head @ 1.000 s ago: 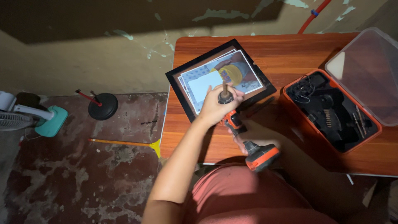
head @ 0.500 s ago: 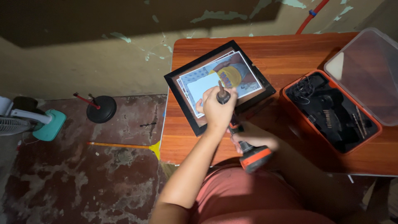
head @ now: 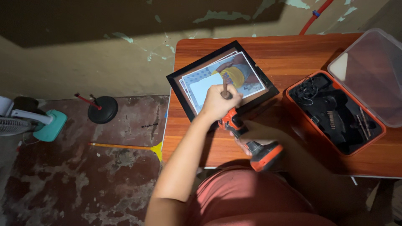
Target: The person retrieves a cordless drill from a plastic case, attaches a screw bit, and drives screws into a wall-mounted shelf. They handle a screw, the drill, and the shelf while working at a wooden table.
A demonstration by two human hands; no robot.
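You are looking down at a reddish wooden table (head: 293, 54) against a peeling beige wall (head: 104, 54), over a stained, dim concrete floor (head: 83, 184).

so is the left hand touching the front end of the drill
Touching. The head view shows the left hand wrapped around the chuck end of the orange drill, its bit sticking up from the fist over the picture frame.

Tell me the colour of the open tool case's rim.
Orange, around a black inside; the head view shows the open plastic tool case best.

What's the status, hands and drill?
Left hand wrapped round drill front, bit over frame. Right hand on drill handle. Open case alongside, clear.
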